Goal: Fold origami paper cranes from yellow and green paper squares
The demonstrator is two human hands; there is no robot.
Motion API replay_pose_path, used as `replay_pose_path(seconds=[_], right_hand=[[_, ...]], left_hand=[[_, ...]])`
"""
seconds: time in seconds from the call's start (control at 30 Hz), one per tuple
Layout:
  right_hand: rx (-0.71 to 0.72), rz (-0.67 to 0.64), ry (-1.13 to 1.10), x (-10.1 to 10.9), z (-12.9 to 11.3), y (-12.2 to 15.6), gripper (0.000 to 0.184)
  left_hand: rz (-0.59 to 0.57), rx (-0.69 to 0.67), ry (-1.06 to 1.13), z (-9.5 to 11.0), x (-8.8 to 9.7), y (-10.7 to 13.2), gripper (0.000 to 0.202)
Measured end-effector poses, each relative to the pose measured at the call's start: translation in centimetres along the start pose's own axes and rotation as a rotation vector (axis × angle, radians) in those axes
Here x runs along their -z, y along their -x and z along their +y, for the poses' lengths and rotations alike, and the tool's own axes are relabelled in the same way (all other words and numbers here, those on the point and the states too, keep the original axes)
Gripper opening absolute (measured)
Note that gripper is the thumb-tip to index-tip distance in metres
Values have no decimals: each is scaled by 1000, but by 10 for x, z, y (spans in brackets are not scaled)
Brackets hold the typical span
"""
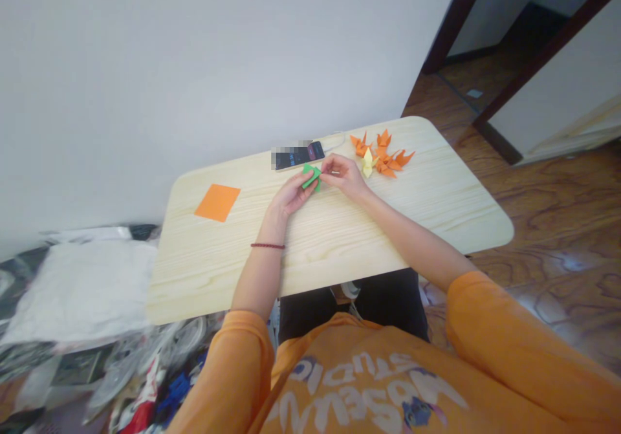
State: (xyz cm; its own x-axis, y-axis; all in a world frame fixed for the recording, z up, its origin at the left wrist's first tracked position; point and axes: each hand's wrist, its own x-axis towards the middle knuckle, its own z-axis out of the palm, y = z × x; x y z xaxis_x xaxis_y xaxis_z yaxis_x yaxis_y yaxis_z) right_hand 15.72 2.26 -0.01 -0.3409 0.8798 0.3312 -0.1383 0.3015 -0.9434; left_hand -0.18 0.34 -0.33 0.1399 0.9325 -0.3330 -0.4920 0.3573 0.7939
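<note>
Head view, looking down at a pale wood-grain tabletop [339, 253]. All places are taken from the folded green paper [311, 176], held between both hands near the tabletop's far side; whether it touches the surface, I cannot tell.

Left hand [294, 191]: curled, mostly closed, fingers gripping the paper's near-left side. Right hand [344, 175]: thumb and forefinger pinched on the paper's right end, other fingers loosely bent. Much of the fold is hidden by the fingers, so its exact shape is unclear.

Just beyond the paper lies a black phone [301, 156], one end blurred, with a pale cable [334, 140] at its right end. Right of the paper, past the right hand, sits a cluster of orange origami cranes [385, 156] — a yellow origami crane [367, 162] at its near-left edge, just beside them. Well left of the paper lies a flat orange paper square [217, 202]. A dark red bracelet [268, 246] circles the left wrist. Below and left of the paper, off the tabletop, is a white bag [82, 292].
</note>
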Motion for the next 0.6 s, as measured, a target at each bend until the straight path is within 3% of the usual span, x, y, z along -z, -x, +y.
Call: replay_pose_path(seconds=[0.43, 0.6], right_hand=[[15, 15, 4, -2, -2, 2, 22], [23, 18, 0, -2, -2, 2, 25]], left_hand=[[-6, 57, 121, 4, -6, 6, 21], [-18, 10, 100, 1, -5, 4, 18]])
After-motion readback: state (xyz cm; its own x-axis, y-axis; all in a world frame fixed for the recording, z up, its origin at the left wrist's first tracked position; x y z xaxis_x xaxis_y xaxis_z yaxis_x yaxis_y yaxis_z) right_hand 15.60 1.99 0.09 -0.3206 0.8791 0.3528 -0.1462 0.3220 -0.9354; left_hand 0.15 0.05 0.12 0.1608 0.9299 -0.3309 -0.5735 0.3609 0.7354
